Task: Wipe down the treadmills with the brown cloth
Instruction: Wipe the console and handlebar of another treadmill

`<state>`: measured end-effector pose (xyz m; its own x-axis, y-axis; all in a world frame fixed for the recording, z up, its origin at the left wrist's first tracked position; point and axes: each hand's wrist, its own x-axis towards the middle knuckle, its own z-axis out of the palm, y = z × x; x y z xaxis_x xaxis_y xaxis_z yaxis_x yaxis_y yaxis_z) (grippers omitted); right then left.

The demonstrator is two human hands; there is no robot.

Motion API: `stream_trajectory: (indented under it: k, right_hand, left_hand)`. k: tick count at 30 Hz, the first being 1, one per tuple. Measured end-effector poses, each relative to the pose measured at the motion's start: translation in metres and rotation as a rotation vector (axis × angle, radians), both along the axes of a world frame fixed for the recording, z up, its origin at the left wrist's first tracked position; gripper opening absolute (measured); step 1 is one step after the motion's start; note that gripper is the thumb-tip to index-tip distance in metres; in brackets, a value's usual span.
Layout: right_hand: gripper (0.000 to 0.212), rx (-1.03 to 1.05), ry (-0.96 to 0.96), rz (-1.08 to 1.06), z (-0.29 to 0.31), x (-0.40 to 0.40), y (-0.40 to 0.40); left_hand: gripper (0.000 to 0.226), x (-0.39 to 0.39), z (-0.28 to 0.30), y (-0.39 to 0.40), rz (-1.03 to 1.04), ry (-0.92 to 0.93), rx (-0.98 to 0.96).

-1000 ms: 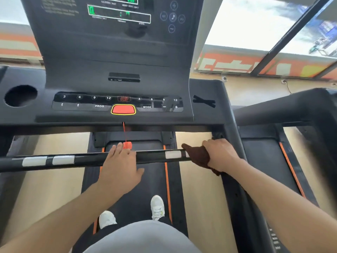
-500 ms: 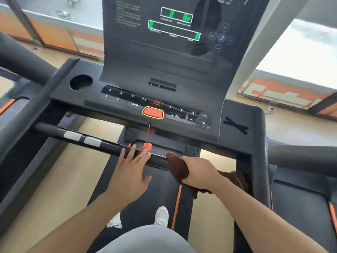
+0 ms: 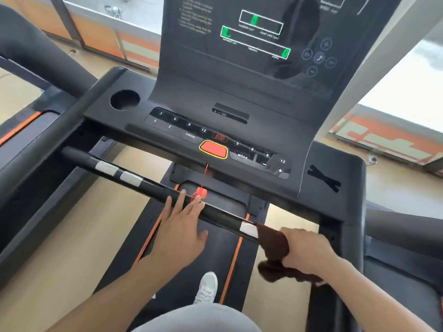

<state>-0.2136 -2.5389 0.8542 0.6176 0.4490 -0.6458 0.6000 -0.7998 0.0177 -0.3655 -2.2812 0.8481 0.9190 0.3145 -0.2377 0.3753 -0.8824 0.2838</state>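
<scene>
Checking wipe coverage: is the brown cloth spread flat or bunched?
Bunched: the brown cloth is wadded around the black crossbar under the right hand, tail hanging.

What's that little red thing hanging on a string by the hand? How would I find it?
Start at the treadmill console and find the big red button with a yellow edge. A thin red cord drops from below it to the small red clip, just above the black crossbar by the left hand's fingertips. It is the only red thing that dangles.
</scene>
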Motion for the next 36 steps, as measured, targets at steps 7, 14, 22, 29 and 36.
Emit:
stream_trajectory:
  k: [7, 14, 22, 29, 36]
  right_hand:
    - [0.019, 0.078, -0.113, -0.055, -0.006, -0.013, 0.007]
    - [0.043, 0.507, -0.112, 0.005, -0.031, -0.049, 0.141]
    - [0.031, 0.837, -0.024, -0.373, 0.037, -0.083, 0.095]
    - [0.033, 1.375, 0.626, -0.632, 0.115, -0.134, 0.159]
    - [0.025, 1.447, 0.931, -0.700, 0.109, -0.105, 0.241]
  left_hand:
    - [0.070, 0.000, 0.003, 0.003, -0.025, 0.016, -0.004]
    - [0.070, -0.003, 0.001, 0.007, -0.028, -0.030, -0.042]
    - [0.087, -0.027, 0.000, 0.009, -0.064, -0.088, -0.296]
    - [0.053, -0.092, -0.019, 0.025, 0.232, -0.137, -0.894]
    - [0.069, -0.107, 0.032, 0.112, 0.560, -0.377, -0.903]
